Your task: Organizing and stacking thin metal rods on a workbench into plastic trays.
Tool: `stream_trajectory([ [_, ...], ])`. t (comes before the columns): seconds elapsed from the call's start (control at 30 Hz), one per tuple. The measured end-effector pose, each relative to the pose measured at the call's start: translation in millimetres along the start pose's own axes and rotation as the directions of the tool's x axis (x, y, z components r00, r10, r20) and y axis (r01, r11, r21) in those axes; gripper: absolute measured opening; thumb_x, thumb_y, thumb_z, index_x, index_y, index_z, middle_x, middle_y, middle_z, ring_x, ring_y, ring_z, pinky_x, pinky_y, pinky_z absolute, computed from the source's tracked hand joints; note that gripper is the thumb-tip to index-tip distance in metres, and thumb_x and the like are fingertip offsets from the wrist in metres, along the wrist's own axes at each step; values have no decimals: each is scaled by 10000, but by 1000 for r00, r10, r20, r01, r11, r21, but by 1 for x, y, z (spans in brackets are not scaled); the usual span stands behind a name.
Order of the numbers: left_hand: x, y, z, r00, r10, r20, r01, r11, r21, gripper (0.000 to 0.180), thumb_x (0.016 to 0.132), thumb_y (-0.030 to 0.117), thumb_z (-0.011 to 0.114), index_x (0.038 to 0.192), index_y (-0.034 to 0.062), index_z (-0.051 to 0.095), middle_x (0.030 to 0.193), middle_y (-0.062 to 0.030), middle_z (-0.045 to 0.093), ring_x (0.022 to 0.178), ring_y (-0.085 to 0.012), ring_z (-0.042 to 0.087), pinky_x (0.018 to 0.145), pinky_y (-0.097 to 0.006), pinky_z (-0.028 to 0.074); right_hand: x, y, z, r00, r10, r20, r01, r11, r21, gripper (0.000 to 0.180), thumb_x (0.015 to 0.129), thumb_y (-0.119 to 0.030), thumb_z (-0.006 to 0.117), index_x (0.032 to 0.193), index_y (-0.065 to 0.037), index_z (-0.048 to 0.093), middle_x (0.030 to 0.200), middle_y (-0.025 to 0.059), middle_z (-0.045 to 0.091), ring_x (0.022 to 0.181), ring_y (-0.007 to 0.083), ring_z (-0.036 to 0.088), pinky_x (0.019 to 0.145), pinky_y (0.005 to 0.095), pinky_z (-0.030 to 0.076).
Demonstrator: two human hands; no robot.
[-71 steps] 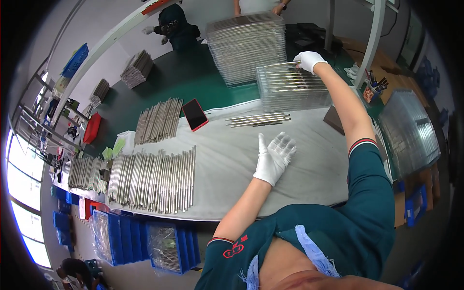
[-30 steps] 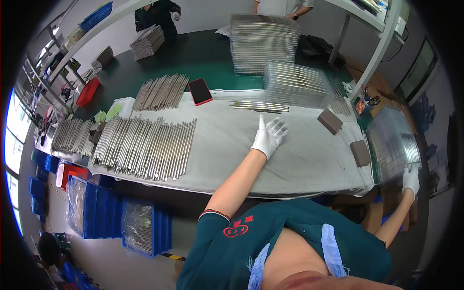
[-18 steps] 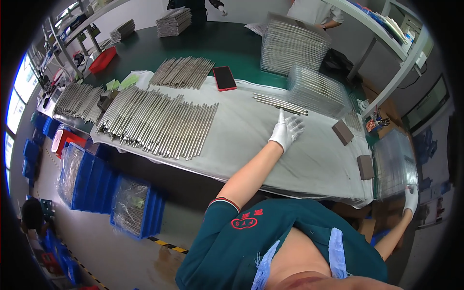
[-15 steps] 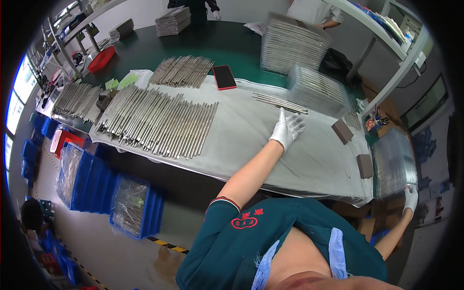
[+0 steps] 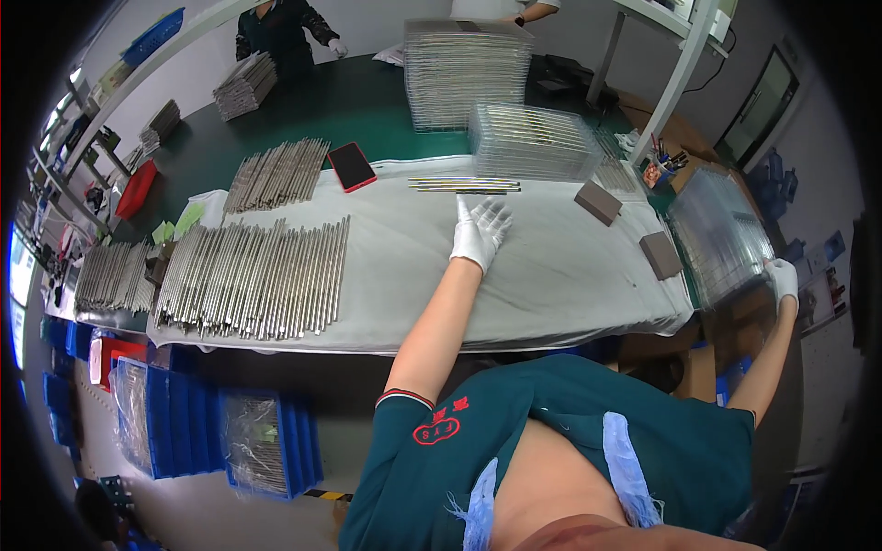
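My left hand (image 5: pixel 481 231), in a white glove, lies palm up over the cloth with its fingers spread and holds nothing. Just beyond its fingertips lies a small group of thin metal rods (image 5: pixel 464 185). Far to the right, my gloved right hand (image 5: pixel 783 281) has its fingers closed at the edge of a clear plastic tray (image 5: pixel 721 234) by the table's right end. Part of those fingers is hidden. A long row of metal rods (image 5: pixel 253 280) covers the left of the white cloth (image 5: pixel 395 266), with a second batch of rods (image 5: pixel 276 174) behind it.
Stacked clear trays (image 5: pixel 467 78) stand at the back, with a lower tray stack (image 5: pixel 533 142) holding rods in front. Two brown blocks (image 5: pixel 598 203) sit at the right. A red-edged phone (image 5: pixel 352 167) lies behind the cloth's middle. Blue crates (image 5: pixel 175 418) stand below; a co-worker (image 5: pixel 280 37) is opposite.
The view has turned, so the table appears shifted left. My left hand stays open near the rods, and my right hand stays at the tray's edge. The co-worker opposite shows more fully.
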State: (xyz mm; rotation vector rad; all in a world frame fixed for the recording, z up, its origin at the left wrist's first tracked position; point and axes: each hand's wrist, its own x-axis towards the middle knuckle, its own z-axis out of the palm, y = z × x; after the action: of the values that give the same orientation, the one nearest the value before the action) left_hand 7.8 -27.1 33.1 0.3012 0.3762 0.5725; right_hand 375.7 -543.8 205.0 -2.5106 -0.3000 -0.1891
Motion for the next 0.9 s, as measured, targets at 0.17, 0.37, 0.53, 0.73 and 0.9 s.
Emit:
stream_trajectory([
  [0.17, -2, 0, 1, 1000, -29, -11, 29, 999, 15, 589, 857, 578, 357, 1078, 45, 476, 1008, -79, 526, 922, -225, 538, 793, -375, 490, -20, -17, 0, 995, 99, 0, -98, 991, 95, 231, 832, -240, 580, 711, -50, 529, 624, 25, 555, 515, 101, 519, 496, 238, 446],
  [0.37, -3, 0, -1, 1000, 8, -22, -7, 1000, 16, 653, 845, 593, 371, 1158, 23, 431, 1060, -88, 499, 952, -230, 528, 817, -375, 470, -35, -45, 7, 871, -308, -383, 257, 950, -178, 232, 866, -246, 525, 893, -16, 530, 811, 88, 584, 763, 183, 565, 689, 321, 455],
  [0.53, -3, 1, 1, 999, -7, -34, 8, 1000, 22, 638, 849, 585, 372, 1151, 26, 433, 1064, -84, 496, 954, -235, 525, 828, -383, 460, -30, -107, -15, 854, -285, -435, 178, 946, -269, 344, 816, -218, 595, 1076, -20, 487, 972, 132, 592, 874, 266, 574, 797, 329, 422],
  [0.73, -3, 2, 1, 999, -7, -53, 8, 1000, 26, 626, 853, 580, 369, 1144, 30, 438, 1063, -88, 497, 963, -241, 521, 831, -385, 456, -22, -161, -35, 608, -386, -694, 491, 869, -54, 302, 844, -149, 579, 1121, -58, 498, 988, 35, 591, 893, 135, 595, 751, 251, 462],
  [0.9, -8, 4, 1, 1000, -11, -28, 13, 998, 65, 623, 859, 573, 362, 1151, 27, 431, 1074, -92, 486, 964, -232, 519, 821, -369, 466, -45, -239, 21, 839, -348, -418, 528, 705, 473, 348, 876, -274, 543, 1100, -12, 491, 950, 98, 618, 677, 82, 595, 620, 192, 457],
])
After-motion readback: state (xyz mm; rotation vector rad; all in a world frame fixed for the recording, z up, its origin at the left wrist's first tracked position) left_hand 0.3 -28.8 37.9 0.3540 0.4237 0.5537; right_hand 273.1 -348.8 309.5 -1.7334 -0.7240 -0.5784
